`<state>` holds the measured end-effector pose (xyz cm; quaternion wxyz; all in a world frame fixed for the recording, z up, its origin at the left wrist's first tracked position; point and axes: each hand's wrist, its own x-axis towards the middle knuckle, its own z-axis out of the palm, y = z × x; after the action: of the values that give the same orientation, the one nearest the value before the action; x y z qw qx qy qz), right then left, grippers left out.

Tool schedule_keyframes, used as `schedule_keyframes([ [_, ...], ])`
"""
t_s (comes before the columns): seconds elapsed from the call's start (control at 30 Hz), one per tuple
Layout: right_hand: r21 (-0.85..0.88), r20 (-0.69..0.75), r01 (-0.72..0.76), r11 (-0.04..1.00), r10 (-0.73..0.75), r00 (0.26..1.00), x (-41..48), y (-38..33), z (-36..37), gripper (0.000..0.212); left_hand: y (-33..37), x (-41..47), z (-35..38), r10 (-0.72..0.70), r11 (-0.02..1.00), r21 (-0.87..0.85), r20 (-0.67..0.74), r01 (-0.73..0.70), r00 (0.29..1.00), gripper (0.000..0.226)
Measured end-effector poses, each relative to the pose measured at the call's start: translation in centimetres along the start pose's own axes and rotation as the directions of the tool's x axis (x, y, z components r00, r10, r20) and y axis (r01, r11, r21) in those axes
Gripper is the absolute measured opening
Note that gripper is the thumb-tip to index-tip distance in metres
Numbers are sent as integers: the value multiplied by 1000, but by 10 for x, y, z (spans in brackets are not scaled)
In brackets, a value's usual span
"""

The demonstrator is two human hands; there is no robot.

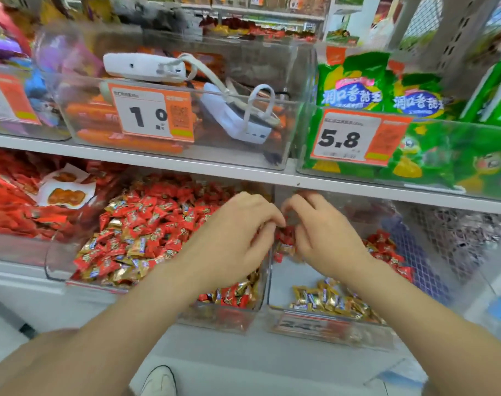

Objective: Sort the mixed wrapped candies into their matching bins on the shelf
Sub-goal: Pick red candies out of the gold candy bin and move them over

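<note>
Hands meet over bin divider wall (268,270).
Over it, right hand (326,238) grip pinches red wrapped candies (286,234); left hand (238,232) grip curled, blurred, hold cannot tell.

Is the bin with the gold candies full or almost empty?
Almost empty. The right bin shows bare floor, with just a few gold candies in front and red candies behind.

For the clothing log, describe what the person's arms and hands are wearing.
Nothing worn is visible. The left hand and right hand show no gloves, rings or watch, and the left forearm and right forearm are unsleeved as far as the picture shows.
</note>
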<state>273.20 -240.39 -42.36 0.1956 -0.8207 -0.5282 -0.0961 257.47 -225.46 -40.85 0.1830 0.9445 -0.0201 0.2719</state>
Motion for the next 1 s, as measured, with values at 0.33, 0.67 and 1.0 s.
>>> schedule_keyframes([
  [0.33, -1, 152, -724, 690, 716, 682, -63, 137, -26, 34, 59, 49, 127, -518, 844, 218, 570, 490, 638, 51],
  [0.67, -166, 508, -667, 727, 642, 574, -59, 173, 12, 79, 37, 90, 192, -823, 546, 312, 373, 778, 428, 91],
  [1.0, 116, 473, -436, 892, 337, 814, -45, 167, 16, 73, 7, 112, 203, -773, 623, 379, 433, 684, 464, 82],
])
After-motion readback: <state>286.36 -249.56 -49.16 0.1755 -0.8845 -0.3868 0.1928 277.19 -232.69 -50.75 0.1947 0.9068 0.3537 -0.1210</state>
